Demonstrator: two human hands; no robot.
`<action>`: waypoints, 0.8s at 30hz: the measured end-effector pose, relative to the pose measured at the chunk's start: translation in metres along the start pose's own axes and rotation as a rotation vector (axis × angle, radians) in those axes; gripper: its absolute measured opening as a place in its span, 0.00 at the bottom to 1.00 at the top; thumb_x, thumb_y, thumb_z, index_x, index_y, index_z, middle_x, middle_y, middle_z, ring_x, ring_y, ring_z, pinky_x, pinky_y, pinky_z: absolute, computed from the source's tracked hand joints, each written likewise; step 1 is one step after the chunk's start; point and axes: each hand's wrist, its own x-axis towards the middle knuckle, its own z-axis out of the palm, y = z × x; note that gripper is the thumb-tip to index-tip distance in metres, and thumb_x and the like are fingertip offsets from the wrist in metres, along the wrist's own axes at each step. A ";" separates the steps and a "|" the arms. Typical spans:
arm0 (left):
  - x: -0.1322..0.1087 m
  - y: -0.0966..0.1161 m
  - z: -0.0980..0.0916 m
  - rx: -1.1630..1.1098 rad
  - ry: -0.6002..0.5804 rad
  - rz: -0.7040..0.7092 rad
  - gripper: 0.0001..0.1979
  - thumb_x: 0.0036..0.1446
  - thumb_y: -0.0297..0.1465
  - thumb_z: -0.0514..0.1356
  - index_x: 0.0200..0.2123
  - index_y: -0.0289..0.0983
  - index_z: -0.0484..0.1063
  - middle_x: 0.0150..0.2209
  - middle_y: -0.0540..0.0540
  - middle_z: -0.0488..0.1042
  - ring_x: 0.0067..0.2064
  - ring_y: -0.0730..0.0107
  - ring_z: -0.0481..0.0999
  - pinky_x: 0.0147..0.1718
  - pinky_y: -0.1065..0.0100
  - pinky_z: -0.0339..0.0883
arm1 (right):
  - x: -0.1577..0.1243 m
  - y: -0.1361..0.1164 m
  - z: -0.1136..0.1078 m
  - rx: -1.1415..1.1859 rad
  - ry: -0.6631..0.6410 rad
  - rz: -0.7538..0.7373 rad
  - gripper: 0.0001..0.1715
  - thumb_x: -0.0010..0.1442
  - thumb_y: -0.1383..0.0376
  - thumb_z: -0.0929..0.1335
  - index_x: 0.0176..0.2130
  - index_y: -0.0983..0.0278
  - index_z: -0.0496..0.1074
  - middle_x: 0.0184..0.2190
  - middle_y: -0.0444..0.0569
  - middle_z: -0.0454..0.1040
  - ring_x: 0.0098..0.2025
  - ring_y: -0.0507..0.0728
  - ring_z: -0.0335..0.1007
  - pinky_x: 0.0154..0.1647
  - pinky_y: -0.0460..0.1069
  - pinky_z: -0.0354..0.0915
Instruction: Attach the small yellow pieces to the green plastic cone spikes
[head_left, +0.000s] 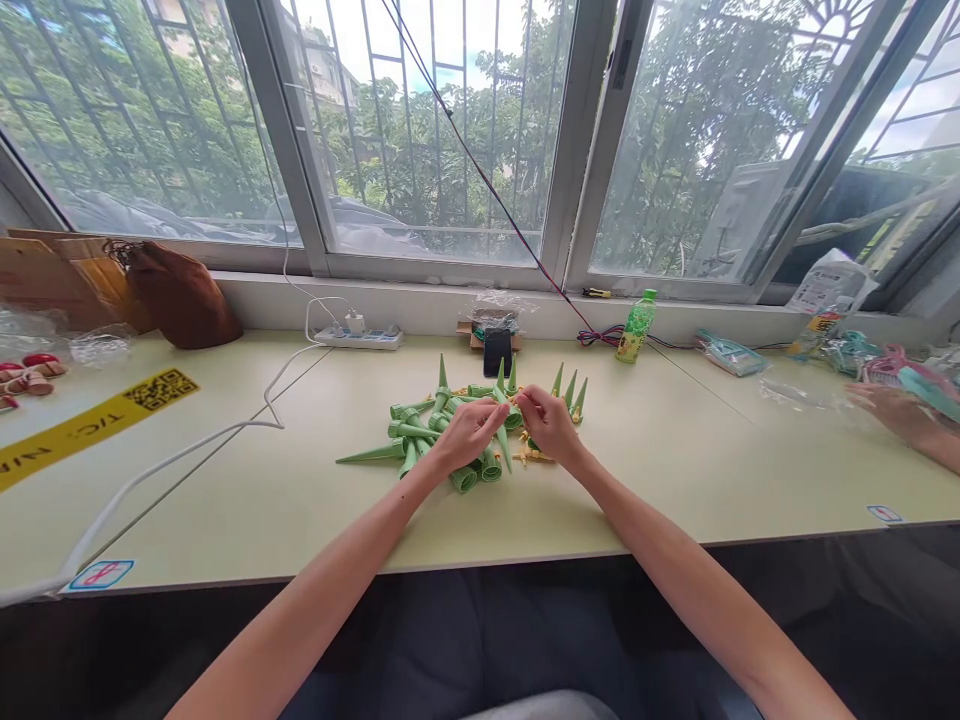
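Observation:
My left hand is closed, its thumb and fingers pinching a green plastic spike whose tip points down. Close beside it, the closed fingertips of my right hand pinch what looks like a small yellow plastic piece, mostly hidden by the fingers. Under and left of my hands lies a pile of green plastic spikes, several with hollow cup ends facing me. More green spikes stand point up behind my right hand. Several small yellow plastic pieces lie on the table below that hand.
A phone leans against a small box behind the pile. Further right stands a green-capped bottle. A power strip with a white cable is on the left, near a brown bag. Another person's hand rests at far right.

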 end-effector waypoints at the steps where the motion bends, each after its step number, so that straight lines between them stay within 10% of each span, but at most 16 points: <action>1: 0.000 0.001 -0.001 -0.002 -0.002 0.007 0.28 0.68 0.43 0.46 0.18 0.35 0.58 0.22 0.50 0.60 0.25 0.75 0.60 0.26 0.69 0.56 | 0.000 0.000 0.000 0.002 -0.002 0.001 0.20 0.66 0.50 0.59 0.30 0.61 0.61 0.20 0.39 0.57 0.22 0.50 0.50 0.25 0.45 0.53; 24: -0.002 0.000 0.000 -0.015 0.042 0.140 0.13 0.61 0.39 0.60 0.33 0.35 0.75 0.34 0.46 0.68 0.28 0.78 0.67 0.25 0.74 0.67 | 0.001 0.000 -0.003 -0.077 -0.004 -0.001 0.20 0.66 0.52 0.61 0.29 0.62 0.64 0.21 0.42 0.62 0.22 0.50 0.53 0.24 0.46 0.51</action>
